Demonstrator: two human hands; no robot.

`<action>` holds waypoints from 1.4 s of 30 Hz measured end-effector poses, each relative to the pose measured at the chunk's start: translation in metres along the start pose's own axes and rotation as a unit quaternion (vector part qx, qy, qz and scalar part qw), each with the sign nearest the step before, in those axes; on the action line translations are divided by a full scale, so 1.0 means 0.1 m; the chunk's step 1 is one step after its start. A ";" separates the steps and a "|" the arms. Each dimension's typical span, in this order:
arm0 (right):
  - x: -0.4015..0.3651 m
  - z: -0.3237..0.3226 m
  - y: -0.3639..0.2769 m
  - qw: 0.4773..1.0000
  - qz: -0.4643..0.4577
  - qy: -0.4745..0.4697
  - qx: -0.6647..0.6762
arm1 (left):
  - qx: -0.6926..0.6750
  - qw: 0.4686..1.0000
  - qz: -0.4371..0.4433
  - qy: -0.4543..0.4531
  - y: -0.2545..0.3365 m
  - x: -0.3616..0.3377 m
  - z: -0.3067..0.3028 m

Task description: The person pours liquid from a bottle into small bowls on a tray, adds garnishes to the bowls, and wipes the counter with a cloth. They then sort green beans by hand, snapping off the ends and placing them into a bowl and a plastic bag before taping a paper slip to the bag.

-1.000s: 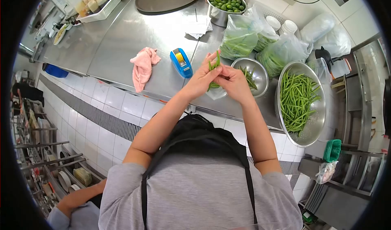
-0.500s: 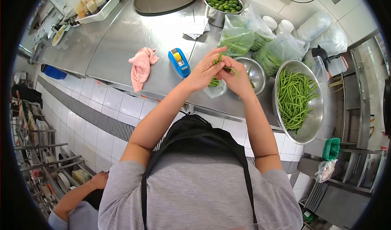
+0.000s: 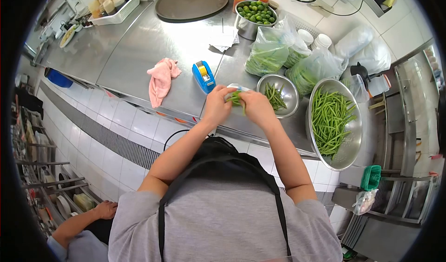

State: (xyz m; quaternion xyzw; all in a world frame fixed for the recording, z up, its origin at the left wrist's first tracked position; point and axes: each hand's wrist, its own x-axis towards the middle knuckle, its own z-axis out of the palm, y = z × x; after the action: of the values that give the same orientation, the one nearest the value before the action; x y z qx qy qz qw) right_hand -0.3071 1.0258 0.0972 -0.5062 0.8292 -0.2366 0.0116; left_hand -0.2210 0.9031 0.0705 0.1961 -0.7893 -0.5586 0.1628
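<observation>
Near the counter's front edge, my left hand [image 3: 218,106] has its fingers curled around the left end of some cut green beans [image 3: 235,97]. My right hand [image 3: 256,107] is closed on the other side of these beans, thumb and fingers pinched. Both hands are low over a clear plastic bag [image 3: 238,87], which they partly cover. Just right of my right hand, a small steel bowl [image 3: 291,99] contains bean pieces [image 3: 274,98]. Further right stands a large perforated steel colander [image 3: 355,134] full of long green beans [image 3: 331,122].
A blue tape dispenser [image 3: 204,77] and a pink cloth [image 3: 161,82] lie to the left. Behind are filled vegetable bags [image 3: 267,53], a pot of green limes [image 3: 248,29] and papers [image 3: 224,40]. Another person's hand [image 3: 106,209] shows at lower left.
Both my hands have come down and closer to me, with the beans now low at the plastic bag. They have moved apart slightly, and the small bowl is more exposed.
</observation>
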 end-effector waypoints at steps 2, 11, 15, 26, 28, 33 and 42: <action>0.02 0.03 -0.01 0.994 -0.002 -0.019 -0.110 | 0.121 0.984 0.128 0.023 0.08 0.01 -0.08; 0.21 -0.25 -0.07 0.972 0.115 -0.061 -0.198 | 0.214 0.955 0.203 -0.019 0.17 0.05 -0.17; 0.14 -0.45 -0.14 0.972 0.151 -0.072 -0.166 | 0.196 0.965 0.169 -0.038 0.25 0.00 -0.19; -1.48 -2.00 1.20 0.885 0.336 0.306 -0.102 | 0.188 0.951 0.245 -0.018 0.64 -0.09 -0.29; -1.82 -2.01 1.59 0.895 0.381 0.224 -0.065 | 0.142 0.956 0.255 -0.041 0.73 -0.16 -0.13; -2.06 -1.57 1.85 0.942 0.298 0.057 -0.147 | -0.001 0.952 0.299 -0.064 0.98 -0.28 0.44; -2.16 -2.05 1.76 0.894 0.416 0.151 -0.073 | -0.011 0.928 0.323 -0.184 1.13 -0.28 1.04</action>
State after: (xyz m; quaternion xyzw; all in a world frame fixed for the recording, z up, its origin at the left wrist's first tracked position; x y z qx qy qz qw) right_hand -0.4017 1.3528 0.1609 -0.0726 0.9707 -0.2225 -0.0534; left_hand -0.2608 1.0353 0.1423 -0.1777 -0.8199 -0.5106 0.1885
